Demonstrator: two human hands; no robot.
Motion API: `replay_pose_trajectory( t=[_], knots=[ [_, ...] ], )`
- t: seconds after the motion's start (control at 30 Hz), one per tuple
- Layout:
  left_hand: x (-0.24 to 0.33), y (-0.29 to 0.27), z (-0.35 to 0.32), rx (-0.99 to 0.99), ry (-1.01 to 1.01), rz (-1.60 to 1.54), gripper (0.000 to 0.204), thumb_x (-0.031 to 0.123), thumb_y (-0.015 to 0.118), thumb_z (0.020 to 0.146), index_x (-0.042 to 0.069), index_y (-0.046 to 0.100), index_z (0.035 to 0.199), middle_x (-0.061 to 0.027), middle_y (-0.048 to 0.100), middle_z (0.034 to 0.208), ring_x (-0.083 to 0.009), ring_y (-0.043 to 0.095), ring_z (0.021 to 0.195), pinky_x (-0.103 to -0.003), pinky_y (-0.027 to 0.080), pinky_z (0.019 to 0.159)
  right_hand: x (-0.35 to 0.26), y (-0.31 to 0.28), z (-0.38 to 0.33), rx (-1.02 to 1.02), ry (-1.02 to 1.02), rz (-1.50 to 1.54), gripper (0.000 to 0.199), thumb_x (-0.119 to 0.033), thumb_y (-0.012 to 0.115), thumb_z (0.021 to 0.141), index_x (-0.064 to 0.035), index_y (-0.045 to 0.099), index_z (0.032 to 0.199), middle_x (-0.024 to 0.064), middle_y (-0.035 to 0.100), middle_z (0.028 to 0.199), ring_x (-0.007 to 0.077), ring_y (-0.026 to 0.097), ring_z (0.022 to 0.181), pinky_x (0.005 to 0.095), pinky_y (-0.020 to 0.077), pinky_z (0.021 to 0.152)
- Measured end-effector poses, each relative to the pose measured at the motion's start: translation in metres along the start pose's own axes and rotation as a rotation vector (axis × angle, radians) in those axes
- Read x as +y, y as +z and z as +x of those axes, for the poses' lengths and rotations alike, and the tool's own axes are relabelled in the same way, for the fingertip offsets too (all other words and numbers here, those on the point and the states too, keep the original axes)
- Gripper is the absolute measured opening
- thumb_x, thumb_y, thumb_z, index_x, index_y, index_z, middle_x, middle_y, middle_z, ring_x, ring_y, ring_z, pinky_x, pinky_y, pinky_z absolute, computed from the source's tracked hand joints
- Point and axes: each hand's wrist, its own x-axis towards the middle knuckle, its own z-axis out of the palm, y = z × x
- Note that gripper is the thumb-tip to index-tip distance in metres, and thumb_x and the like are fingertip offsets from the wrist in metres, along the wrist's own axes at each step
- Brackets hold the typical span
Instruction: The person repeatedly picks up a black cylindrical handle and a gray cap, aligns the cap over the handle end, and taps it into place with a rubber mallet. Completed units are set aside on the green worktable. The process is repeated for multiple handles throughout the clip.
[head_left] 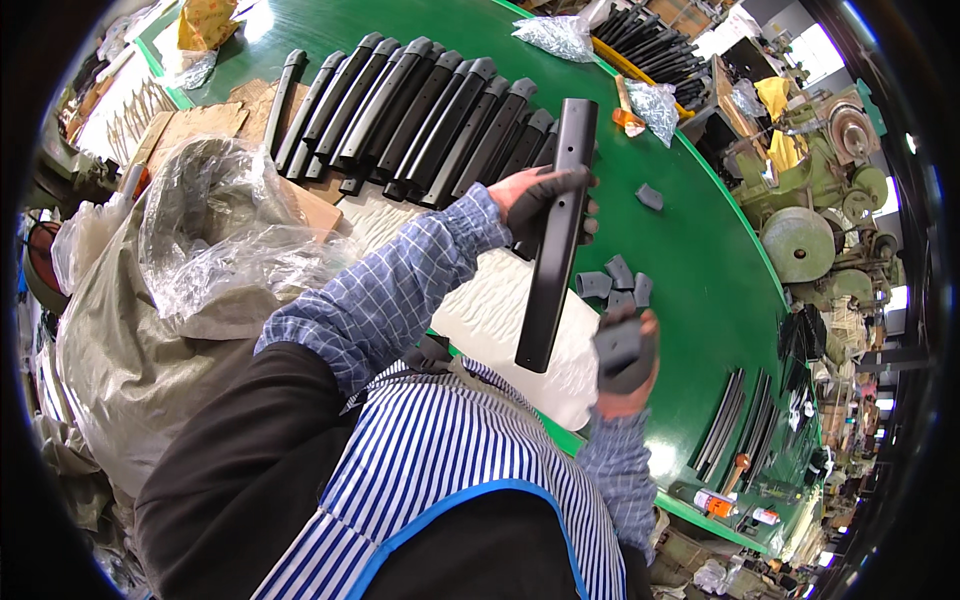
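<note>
A long black tube (548, 270) with small holes stands tilted in front of me, and my left hand (540, 205) is closed around its upper half. My right hand (634, 372), in a dark fingerless-looking glove, is closed on a grey plastic end cap (618, 343) to the right of the tube's lower end. Cap and tube are apart. Several loose grey end caps (620, 272) lie on the green table (700, 300) beyond my right hand, with a single cap (649, 197) farther off. White foam sheet (500, 305) lies under the tube.
A row of black tubes (400, 110) with grey caps on their far ends lies at the left. A wooden-handled hammer (626, 112) and plastic bags (556, 38) lie at the far edge. Thin black strips (720, 425) and an orange-white bottle (714, 503) are at the right. Plastic-covered sacking (190, 290) bulges at left.
</note>
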Motion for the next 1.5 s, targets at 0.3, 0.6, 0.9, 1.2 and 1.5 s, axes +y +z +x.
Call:
replay_pose_trajectory(
  t=[0.3, 0.6, 0.9, 1.2, 1.5],
  knots=[
    [0.0, -0.012, 0.001, -0.351, -0.21, -0.363, 0.072, 0.059, 0.049, 0.096, 0.005, 0.041, 0.142, -0.0232, 0.066, 0.105, -0.0347, 0.067, 0.094, -0.058, 0.052, 0.09, -0.044, 0.07, 0.148, -0.219, -0.226, 0.183, 0.018, -0.012, 0.064, 0.091, -0.009, 0.058, 0.107, 0.0122, 0.065, 0.114, 0.0272, 0.062, 0.104, 0.0483, 0.0503, 0.099],
    [-0.038, 0.017, -0.009, -0.203, -0.154, -0.115, 0.059, 0.055, 0.048, 0.098, 0.008, 0.045, 0.133, -0.0199, 0.064, 0.093, -0.0306, 0.067, 0.085, -0.055, 0.056, 0.078, -0.026, 0.089, 0.211, -0.231, -0.314, 0.285, 0.015, -0.007, 0.06, 0.087, -0.0099, 0.056, 0.101, 0.0118, 0.062, 0.101, 0.0303, 0.061, 0.095, 0.0533, 0.0521, 0.094],
    [-0.062, 0.061, -0.02, -0.062, -0.202, 0.041, 0.036, 0.04, 0.04, 0.105, 0.01, 0.042, 0.125, -0.0183, 0.061, 0.082, -0.029, 0.066, 0.069, -0.046, 0.058, 0.058, -0.044, 0.068, 0.206, -0.472, 0.235, 0.28, 0.013, -0.004, 0.061, 0.088, -0.0062, 0.058, 0.1, 0.0144, 0.061, 0.092, 0.027, 0.063, 0.083, 0.0461, 0.0566, 0.081],
    [-0.075, 0.041, -0.013, -0.137, -0.276, 0.017, 0.04, 0.044, 0.041, 0.104, 0.008, 0.044, 0.12, -0.0178, 0.061, 0.08, -0.0267, 0.066, 0.068, -0.044, 0.058, 0.053, -0.032, 0.05, 0.188, -0.307, 0.071, 0.117, 0.017, -0.007, 0.065, 0.087, -0.0043, 0.056, 0.101, 0.0149, 0.061, 0.094, 0.0256, 0.063, 0.082, 0.0413, 0.0558, 0.078],
    [-0.078, 0.036, -0.009, -0.094, -0.321, 0.026, 0.049, 0.051, 0.041, 0.102, 0.006, 0.045, 0.122, -0.0179, 0.061, 0.076, -0.027, 0.066, 0.062, -0.043, 0.058, 0.052, -0.027, 0.047, 0.186, -0.272, 0.109, -0.001, 0.018, -0.007, 0.063, 0.087, -0.0057, 0.056, 0.104, 0.0139, 0.057, 0.09, 0.0234, 0.06, 0.077, 0.0404, 0.0543, 0.073]
  ],
)
